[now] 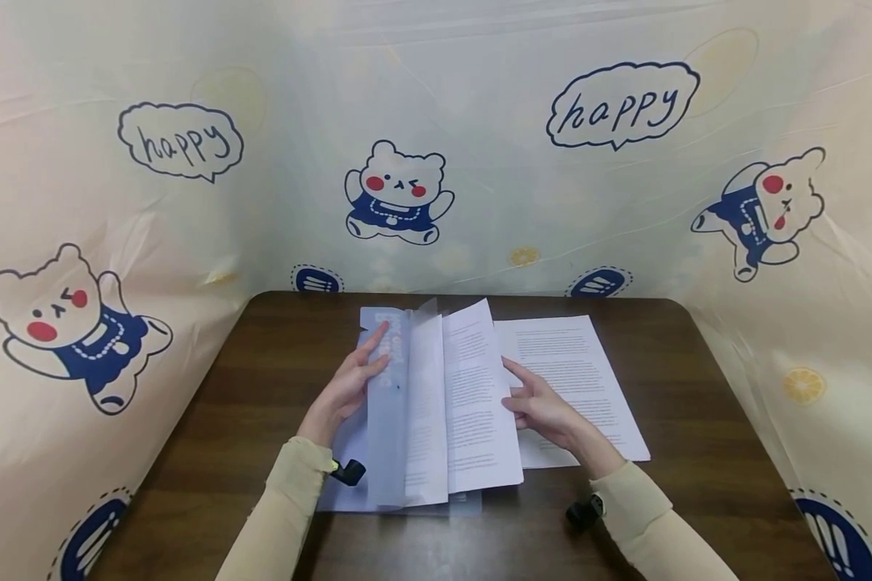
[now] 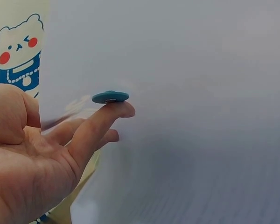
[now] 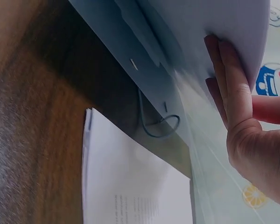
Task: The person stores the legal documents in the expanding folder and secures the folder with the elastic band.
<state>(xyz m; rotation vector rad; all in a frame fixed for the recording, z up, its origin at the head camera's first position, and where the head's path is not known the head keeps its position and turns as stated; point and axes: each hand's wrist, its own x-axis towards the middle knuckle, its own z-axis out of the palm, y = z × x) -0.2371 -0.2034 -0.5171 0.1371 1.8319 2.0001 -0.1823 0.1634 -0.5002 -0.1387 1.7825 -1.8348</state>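
A translucent blue document folder (image 1: pixel 387 436) stands partly open at the table's middle, with printed sheets (image 1: pixel 480 403) fanned out from it to the right. My left hand (image 1: pixel 347 389) holds the folder's left side, its edge between thumb and fingers. In the left wrist view, a teal round button (image 2: pixel 110 97) sits just above a fingertip. My right hand (image 1: pixel 545 411) pinches the sheets at their right edge, fingers on one face and thumb hidden behind in the head view. A thin cord loop (image 3: pixel 161 136) hangs from the folder in the right wrist view.
A second stack of printed paper (image 1: pixel 559 347) lies flat on the dark wooden table (image 1: pixel 247 403), right of the folder and partly under my right hand. A curtain (image 1: pixel 480 226) with printed bears surrounds the table's back and sides.
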